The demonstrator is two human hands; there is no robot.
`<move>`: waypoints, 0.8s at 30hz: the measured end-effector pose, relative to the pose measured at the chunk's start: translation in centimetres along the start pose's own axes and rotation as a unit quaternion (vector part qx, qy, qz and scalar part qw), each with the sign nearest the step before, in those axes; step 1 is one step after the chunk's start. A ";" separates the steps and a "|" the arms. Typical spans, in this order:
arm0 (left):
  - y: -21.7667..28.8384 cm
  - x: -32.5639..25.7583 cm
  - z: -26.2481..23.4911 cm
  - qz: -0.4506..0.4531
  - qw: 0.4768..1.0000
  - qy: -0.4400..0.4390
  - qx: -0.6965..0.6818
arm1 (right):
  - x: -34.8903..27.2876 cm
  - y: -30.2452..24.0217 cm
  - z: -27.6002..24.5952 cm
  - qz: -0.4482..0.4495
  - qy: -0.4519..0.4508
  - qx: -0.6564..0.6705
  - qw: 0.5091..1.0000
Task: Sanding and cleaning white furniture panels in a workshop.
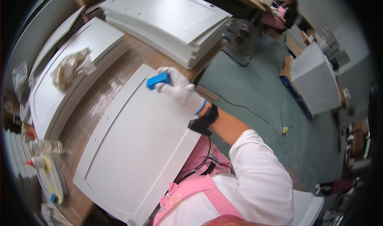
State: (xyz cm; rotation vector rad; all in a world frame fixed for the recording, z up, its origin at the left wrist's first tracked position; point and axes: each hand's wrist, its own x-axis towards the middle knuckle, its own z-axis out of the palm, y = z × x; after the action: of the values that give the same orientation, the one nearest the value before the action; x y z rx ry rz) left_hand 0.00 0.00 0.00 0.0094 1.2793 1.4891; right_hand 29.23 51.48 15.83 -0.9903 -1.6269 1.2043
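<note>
My right hand, in a white knit glove with a blue cuff edge, grips a small blue rectangular block that looks like a sanding block. It is over the far right part of a white door panel with a recessed border. Whether the block touches the surface I cannot tell. The panel lies on the brown workbench, close against my pink apron. At the lower edge, a pale patch on the panel's near corner may be part of my left glove; its fingers cannot be made out.
Stacked white panels stand at the bench's back, with more at left under a crumpled cloth. A red-tipped bottle and clear bottle are at left. A cable crosses the floor. A co-worker is far right.
</note>
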 end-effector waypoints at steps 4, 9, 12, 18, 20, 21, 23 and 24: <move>2.2 -3.1 -0.1 0.073 0.991 0.109 -0.012 | 3.8 -0.6 0.6 -0.167 0.074 -0.226 0.957; -0.1 -4.6 -1.2 0.131 0.969 0.142 0.155 | 4.6 0.4 3.3 -0.224 0.014 -0.346 0.911; 0.4 -5.0 -0.6 0.076 0.985 0.139 -0.069 | 5.2 0.8 4.4 -0.259 -0.003 -0.401 0.879; 0.4 -4.7 -0.4 0.064 0.980 0.168 -0.084 | 7.2 1.3 5.6 -0.291 -0.017 -0.452 0.843; 0.4 -4.6 -0.4 0.056 0.981 0.167 -0.078 | 7.5 1.4 5.8 -0.281 -0.021 -0.456 0.844; 0.6 -4.7 -0.2 0.055 0.981 0.169 -0.079 | 7.6 1.4 5.9 -0.274 -0.029 -0.466 0.841; 1.0 -4.7 0.0 0.047 0.984 0.147 -0.089 | 7.8 1.5 5.9 -0.267 -0.039 -0.476 0.837; 1.0 -4.7 0.0 0.046 0.984 0.148 -0.090 | 7.9 1.6 5.8 -0.293 -0.038 -0.475 0.829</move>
State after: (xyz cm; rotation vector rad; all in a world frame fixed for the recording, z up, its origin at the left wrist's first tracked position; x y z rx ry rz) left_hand 1.16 -3.10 3.50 -0.2856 1.3891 1.7276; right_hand 21.42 57.51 14.73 -0.8655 -2.4138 -0.0563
